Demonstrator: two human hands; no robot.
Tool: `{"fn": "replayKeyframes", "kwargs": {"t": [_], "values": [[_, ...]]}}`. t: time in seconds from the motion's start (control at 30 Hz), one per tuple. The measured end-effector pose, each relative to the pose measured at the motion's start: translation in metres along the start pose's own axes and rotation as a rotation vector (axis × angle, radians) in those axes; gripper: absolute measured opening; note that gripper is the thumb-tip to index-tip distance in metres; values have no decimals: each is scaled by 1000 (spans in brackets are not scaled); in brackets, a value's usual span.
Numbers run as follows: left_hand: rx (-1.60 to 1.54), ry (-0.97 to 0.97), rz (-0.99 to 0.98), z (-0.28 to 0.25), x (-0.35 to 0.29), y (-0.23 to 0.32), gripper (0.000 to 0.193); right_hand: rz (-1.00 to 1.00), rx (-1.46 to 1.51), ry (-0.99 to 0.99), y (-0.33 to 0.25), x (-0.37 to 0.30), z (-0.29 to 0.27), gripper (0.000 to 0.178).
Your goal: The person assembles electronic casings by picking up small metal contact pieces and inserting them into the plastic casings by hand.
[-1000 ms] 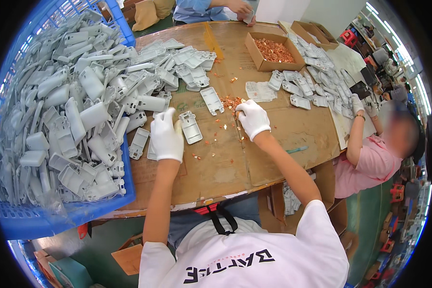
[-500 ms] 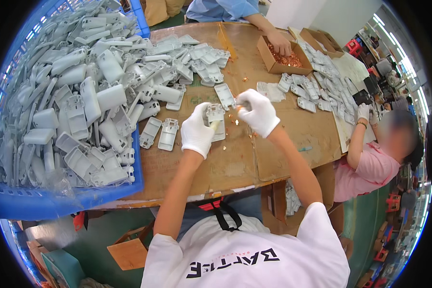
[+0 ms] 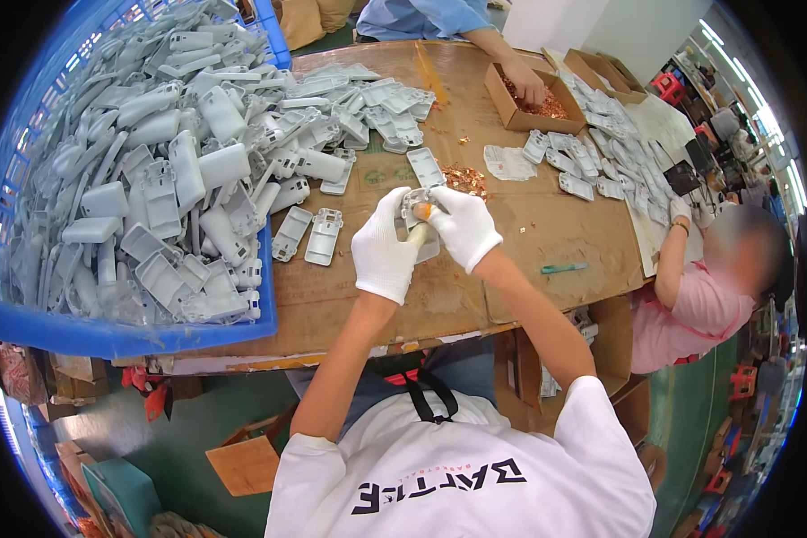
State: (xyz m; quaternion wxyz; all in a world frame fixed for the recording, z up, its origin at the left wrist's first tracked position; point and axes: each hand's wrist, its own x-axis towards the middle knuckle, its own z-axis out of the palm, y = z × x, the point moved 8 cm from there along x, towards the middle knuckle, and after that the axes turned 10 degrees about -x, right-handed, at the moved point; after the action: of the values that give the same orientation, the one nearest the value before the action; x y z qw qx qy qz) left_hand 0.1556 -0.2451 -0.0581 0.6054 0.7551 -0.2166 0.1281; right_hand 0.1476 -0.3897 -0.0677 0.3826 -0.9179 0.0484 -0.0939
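Note:
My left hand (image 3: 384, 251), in a white glove, is closed round a pale grey plastic housing (image 3: 429, 246) held above the cardboard-covered table. At the housing's far end my right hand (image 3: 464, 231), also gloved, has its fingers closed in. Something orange shows at its thumb tip; whether a small part is pinched there, I cannot tell. Just beyond the hands lie another open housing (image 3: 425, 167) and a small pile of copper-coloured metal pieces (image 3: 464, 181). Two more housings, one of them this open shell (image 3: 324, 238), rest to the left of my left hand.
A blue plastic crate (image 3: 197, 339) heaped with housings fills the left. Across the table a co-worker's hand (image 3: 527, 88) reaches into a cardboard box (image 3: 509, 115) of copper pieces. More housings (image 3: 576, 185) lie right, near a person in pink (image 3: 690, 309). A teal tool (image 3: 565, 268) lies nearby.
My right hand has moved left and nearer, from beside the copper pieces onto the housing, leaving the pile in view. My left hand and the housing have shifted slightly right.

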Motion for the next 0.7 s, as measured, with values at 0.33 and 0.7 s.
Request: {"fn": "replayKeyframes", "kwargs": {"t": [0.33,0.7], "values": [[23,-147,-297,14,-1,-26,24,-89,-259,4,-4,-17,4,20],[102,-89,-139,15,10,-19,17,-19,-81,-28,-5,-18,-4,19]]}}
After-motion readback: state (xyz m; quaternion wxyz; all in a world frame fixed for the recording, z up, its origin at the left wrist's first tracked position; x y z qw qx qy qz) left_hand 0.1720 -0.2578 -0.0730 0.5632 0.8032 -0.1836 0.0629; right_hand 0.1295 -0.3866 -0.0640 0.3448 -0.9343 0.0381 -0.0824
